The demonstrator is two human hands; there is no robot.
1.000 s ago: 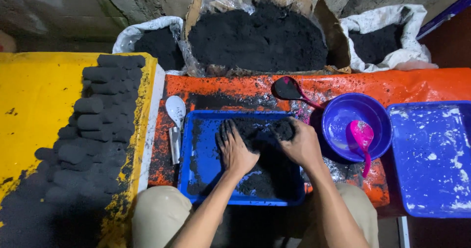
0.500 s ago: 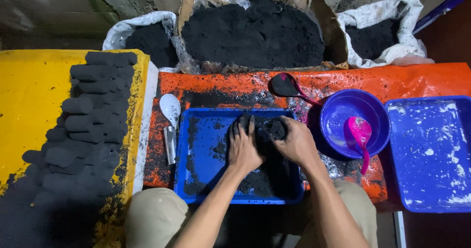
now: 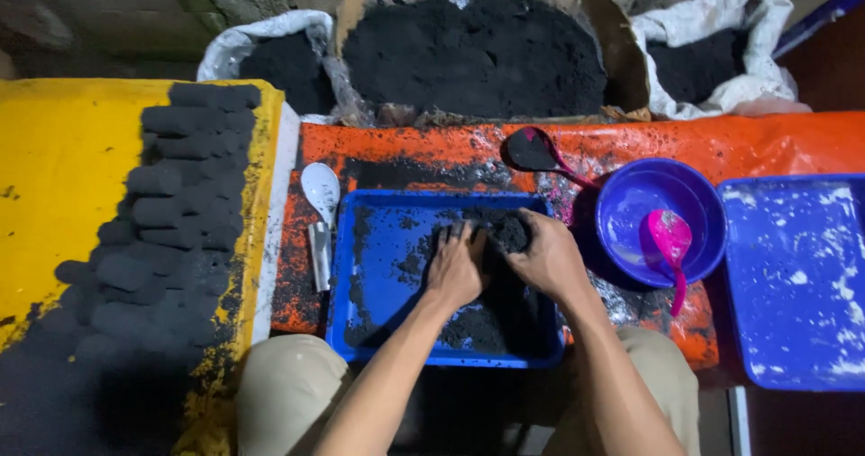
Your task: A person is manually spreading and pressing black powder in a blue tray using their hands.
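Note:
A blue tray [image 3: 371, 240] lies in front of me, smeared with black, damp charcoal mix. Both hands are inside it. My left hand [image 3: 456, 265] lies flat with fingers together, pressing against a dark lump of charcoal mix [image 3: 507, 233]. My right hand [image 3: 544, 256] cups the same lump from the right side. More loose black mix covers the tray floor beneath my wrists.
Rows of shaped black briquettes [image 3: 171, 208] sit on a yellow sheet at left. A white scoop [image 3: 320, 190] lies beside the tray. To the right are a purple bowl [image 3: 634, 204] with a pink spoon [image 3: 669, 244], a dark spoon [image 3: 533, 151], and a second blue tray [image 3: 797, 285]. Charcoal powder sacks [image 3: 473, 50] stand behind.
My hands have drawn closer together around the lump of mix, the left one sliding right against it. Nothing else has moved.

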